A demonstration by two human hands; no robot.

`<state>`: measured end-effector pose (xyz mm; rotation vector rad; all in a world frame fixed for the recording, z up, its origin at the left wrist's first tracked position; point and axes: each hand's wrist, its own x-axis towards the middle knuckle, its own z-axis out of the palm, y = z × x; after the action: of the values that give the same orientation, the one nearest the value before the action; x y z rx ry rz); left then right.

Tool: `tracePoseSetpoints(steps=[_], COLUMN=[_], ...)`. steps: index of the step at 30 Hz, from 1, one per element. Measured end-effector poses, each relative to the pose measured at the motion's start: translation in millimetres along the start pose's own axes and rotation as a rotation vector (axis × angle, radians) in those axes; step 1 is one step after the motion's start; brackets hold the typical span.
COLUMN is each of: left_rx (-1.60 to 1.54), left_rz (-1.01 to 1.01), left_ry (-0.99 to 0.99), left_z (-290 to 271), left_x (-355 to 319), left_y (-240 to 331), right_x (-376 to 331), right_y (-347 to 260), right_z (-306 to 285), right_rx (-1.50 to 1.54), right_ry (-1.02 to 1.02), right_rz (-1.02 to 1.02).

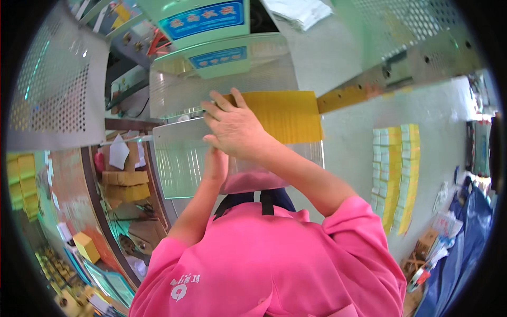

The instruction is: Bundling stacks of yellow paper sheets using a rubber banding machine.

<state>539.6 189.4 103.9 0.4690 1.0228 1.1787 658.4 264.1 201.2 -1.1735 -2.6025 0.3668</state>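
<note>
A yellow block with fine ridges, like a stack of sheets (288, 117), lies in front of me on a shiny metal surface (179, 158). My right hand (232, 124) reaches across to the left end of this yellow stack, its fingers spread and lying against that end. Just below it my left hand (215, 165) comes up from the lower left. The right hand covers the left hand's fingers, so what they touch is hidden. Behind the stack rises a shiny metal panel (222, 90) that mirrors the blue sign above it.
A pale green machine body with a blue sign (203, 21) stands ahead. Perforated metal guards flank me at left (53, 95) and upper right (417, 24), with a metal bar (369, 87) at right. Yellow-and-white bundles (388, 174) line the right floor, near a blue tarp (465, 238). Cardboard boxes (125, 185) sit left.
</note>
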Motion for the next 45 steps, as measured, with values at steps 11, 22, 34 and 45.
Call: tracePoseSetpoints(steps=[11, 22, 34, 45], left_rx=[0.212, 0.836, 0.512, 0.564], left_rz=[0.216, 0.365, -0.348, -0.226], left_ry=[-0.092, 0.023, 0.122, 0.312], left_z=[-21.2, -40.5, -32.2, -57.5], left_x=[24.5, 24.0, -44.6, -51.6], left_y=[8.9, -10.0, 61.5, 38.2], right_x=[-209.6, -169.6, -154.0, -165.6], right_y=[63.7, 71.1, 67.1, 88.6], right_z=[-0.4, 29.5, 12.9, 47.5], right_rx=[0.778, 0.932, 0.643, 1.255], right_ry=[0.817, 0.524, 0.166, 0.312], right_rz=[0.763, 0.732, 0.668, 0.776])
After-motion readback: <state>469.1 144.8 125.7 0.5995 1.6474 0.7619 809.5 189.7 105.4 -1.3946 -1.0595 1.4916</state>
